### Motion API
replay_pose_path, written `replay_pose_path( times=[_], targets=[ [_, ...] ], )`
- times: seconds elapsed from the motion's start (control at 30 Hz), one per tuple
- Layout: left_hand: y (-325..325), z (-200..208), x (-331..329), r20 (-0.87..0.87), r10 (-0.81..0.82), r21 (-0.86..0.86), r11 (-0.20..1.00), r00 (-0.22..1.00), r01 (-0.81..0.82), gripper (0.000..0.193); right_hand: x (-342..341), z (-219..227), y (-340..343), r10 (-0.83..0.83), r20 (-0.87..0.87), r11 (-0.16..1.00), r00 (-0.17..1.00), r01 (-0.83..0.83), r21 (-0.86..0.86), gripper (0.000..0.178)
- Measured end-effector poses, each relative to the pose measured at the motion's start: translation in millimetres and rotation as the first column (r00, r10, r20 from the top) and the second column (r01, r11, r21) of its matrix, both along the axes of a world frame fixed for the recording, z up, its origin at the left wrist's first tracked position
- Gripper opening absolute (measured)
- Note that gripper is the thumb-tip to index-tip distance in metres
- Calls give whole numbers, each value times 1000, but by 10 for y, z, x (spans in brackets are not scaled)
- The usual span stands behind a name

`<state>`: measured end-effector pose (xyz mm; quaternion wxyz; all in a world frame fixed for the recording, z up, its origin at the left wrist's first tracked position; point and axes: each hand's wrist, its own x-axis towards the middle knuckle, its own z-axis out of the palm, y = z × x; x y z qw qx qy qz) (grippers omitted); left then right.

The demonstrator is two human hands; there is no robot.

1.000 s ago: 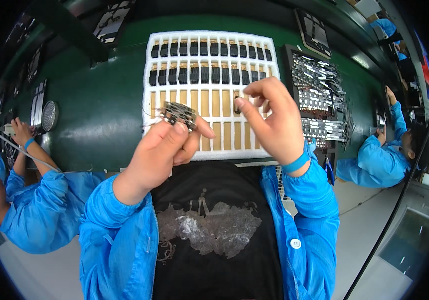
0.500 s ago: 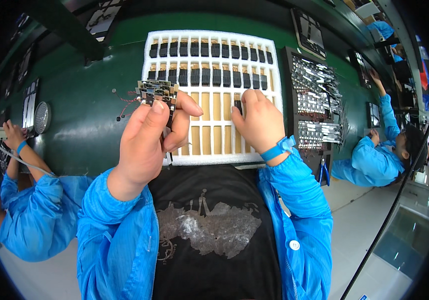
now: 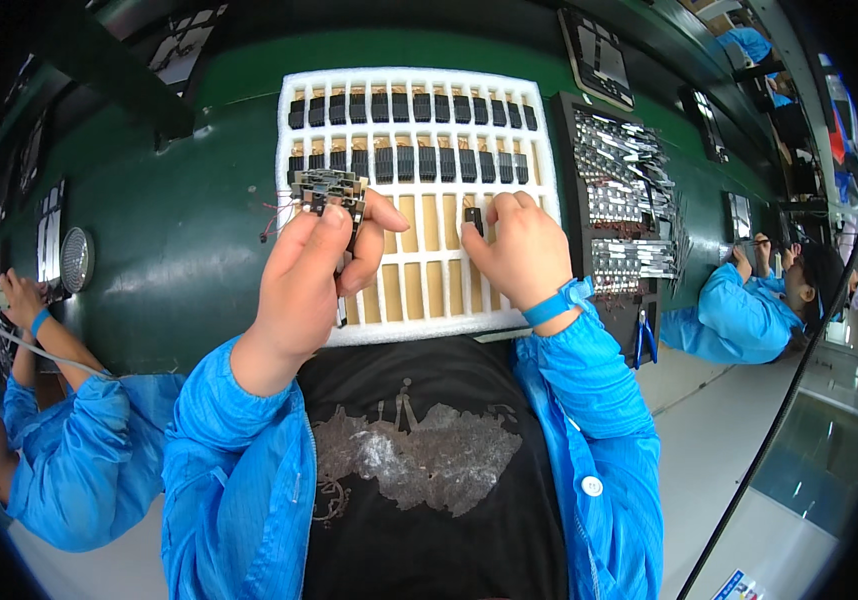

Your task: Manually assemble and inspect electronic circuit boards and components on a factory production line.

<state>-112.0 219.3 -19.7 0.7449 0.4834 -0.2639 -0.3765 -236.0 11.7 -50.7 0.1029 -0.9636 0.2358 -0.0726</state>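
My left hand (image 3: 299, 270) is closed around a stack of small circuit boards (image 3: 327, 186), with thin red wires trailing from its left side. The stack is raised over the left part of a white foam tray (image 3: 419, 331). Bent over the tray's right half, my right hand (image 3: 527, 252) pinches a small black block (image 3: 474, 217) between thumb and fingers, at one of the slots in the third row. Similar black pieces (image 3: 404, 163) stand packed in the two far rows. Brown bottoms show in the nearer slots.
Right of the tray, a dark tray (image 3: 581, 190) holds many silvery strips with wires, and blue-handled pliers (image 3: 646, 338) lie at its near end. A tablet-like panel (image 3: 597, 58) lies behind on the green table (image 3: 179, 290). Co-workers in blue (image 3: 99, 440) sit on both sides.
The view has shifted slightly. My left hand with the board stack has moved a little right and nearer. My right hand stays at the same part of the tray, still on the black block.
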Motion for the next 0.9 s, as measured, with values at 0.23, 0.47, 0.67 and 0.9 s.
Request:
replay_pose_path(
  times=[0.23,0.47,0.67,0.9],
  targets=[
    [-221,-27,49,-74,-74,27,997,994,76,47,-21,-13,51,25,23,996,999,-23,-82,20],
    [-353,-149,125,-148,-65,-9,998,987,64,44,-32,-31,6,30,100,1000,995,-30,1,25],
    [-390,-214,154,-142,-81,-56,996,986,74,47,-10,-52,-23,30,88,999,996,-33,31,22],
    [-378,-262,162,-151,-80,-76,995,985,69,47,31,-70,-1,29,124,994,992,-42,103,18]
  ],
)
